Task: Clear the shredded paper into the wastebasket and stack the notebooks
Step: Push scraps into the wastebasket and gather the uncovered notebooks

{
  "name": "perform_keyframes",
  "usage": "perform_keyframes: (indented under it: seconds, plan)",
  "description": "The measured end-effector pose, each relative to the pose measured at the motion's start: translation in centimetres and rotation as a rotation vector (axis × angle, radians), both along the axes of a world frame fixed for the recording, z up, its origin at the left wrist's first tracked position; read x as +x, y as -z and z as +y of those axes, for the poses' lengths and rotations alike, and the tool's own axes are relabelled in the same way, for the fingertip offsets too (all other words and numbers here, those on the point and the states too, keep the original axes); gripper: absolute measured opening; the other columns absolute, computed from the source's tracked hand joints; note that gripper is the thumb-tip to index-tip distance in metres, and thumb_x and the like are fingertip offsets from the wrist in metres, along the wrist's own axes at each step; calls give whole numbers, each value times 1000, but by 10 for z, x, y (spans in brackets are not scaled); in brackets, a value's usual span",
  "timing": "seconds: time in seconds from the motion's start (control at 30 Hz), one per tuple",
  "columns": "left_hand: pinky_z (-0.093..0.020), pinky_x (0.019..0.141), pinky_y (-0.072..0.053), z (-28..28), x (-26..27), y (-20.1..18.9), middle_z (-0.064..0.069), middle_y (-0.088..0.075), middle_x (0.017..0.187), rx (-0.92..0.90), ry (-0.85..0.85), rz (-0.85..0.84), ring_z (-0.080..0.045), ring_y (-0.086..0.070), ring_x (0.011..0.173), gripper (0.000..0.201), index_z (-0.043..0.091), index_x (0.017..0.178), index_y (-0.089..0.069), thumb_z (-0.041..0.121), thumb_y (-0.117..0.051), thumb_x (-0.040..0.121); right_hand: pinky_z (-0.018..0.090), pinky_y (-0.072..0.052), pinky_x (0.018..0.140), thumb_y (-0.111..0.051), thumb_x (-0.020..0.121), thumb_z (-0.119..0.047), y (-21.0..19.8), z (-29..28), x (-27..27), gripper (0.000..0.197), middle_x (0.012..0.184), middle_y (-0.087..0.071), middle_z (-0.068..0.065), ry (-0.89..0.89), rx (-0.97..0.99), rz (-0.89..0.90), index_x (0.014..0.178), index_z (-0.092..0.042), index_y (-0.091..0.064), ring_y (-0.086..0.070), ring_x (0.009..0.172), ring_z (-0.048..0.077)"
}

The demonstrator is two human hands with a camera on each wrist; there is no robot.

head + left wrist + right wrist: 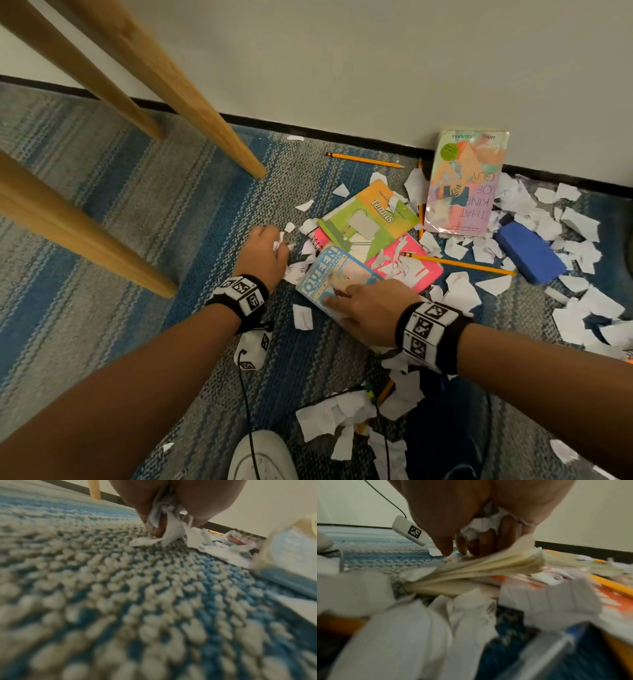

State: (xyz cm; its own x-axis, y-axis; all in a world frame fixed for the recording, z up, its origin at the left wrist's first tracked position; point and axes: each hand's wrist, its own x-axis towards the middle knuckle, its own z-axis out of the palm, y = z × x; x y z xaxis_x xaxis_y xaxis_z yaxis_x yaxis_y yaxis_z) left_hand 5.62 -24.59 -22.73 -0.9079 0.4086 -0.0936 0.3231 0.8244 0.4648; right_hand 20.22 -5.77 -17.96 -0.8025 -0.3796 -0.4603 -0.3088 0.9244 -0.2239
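Torn white paper scraps (459, 291) litter the striped carpet. My left hand (279, 241) grips a bunch of shredded paper (169, 520) low over the carpet, left of the notebooks. My right hand (339, 287) holds a crumpled wad of paper (481, 527) in its palm, with its fingertips (476, 547) on the light-blue notebook (322, 277), whose pages (488, 566) fan up. Partly on that one lies a green and orange notebook (370, 219), over a pink spiral notebook (411, 267). No wastebasket shows in any view.
A paperback (466, 181) leans against the wall. A blue block (529, 251) and pencils (459, 263) lie among the scraps at right. Wooden legs (191, 113) stand at left. My white shoe (263, 455) is near the bottom edge.
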Motion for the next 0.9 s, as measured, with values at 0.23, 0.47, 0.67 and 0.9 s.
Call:
perform_keyframes:
  seconds: [0.23, 0.47, 0.67, 0.9]
  plan:
    - [-39, 84, -48, -4, -1, 4, -19, -58, 107, 24, 61, 18, -36, -58, 96, 34, 6, 103, -68, -11, -50, 79, 33, -45, 75, -28, 99, -50, -12, 43, 30, 44, 125, -54, -4, 80, 24, -48, 142, -46, -35, -60, 103, 28]
    - [-37, 75, -50, 5, 0, -11, -2, -47, 105, -269, 237, 37, -19, -51, 93, 64, 32, 112, -54, 81, -47, 72, 34, -50, 69, -42, 95, -40, -6, 45, 19, 26, 94, -63, -2, 266, -163, -6, 101, -27, -63, -61, 86, 23]
    - [-42, 65, -52, 0, -2, 3, -12, -53, 100, -352, 450, 193, -32, -53, 82, 48, 20, 106, -56, 58, -29, 94, 32, -49, 70, -51, 92, -34, -10, 38, -34, 19, 93, -68, 0, 472, -340, 129, 97, -26, -67, -61, 82, 22]
    - [-33, 70, -37, -6, -28, -9, -12, -56, 91, 52, -8, -16, -25, -50, 81, 8, 7, 89, -54, 1, -49, 88, 34, -48, 69, -50, 95, -25, -8, 37, -82, 17, 95, -67, 7, 539, -295, 161, 107, -21, -61, -61, 88, 29]
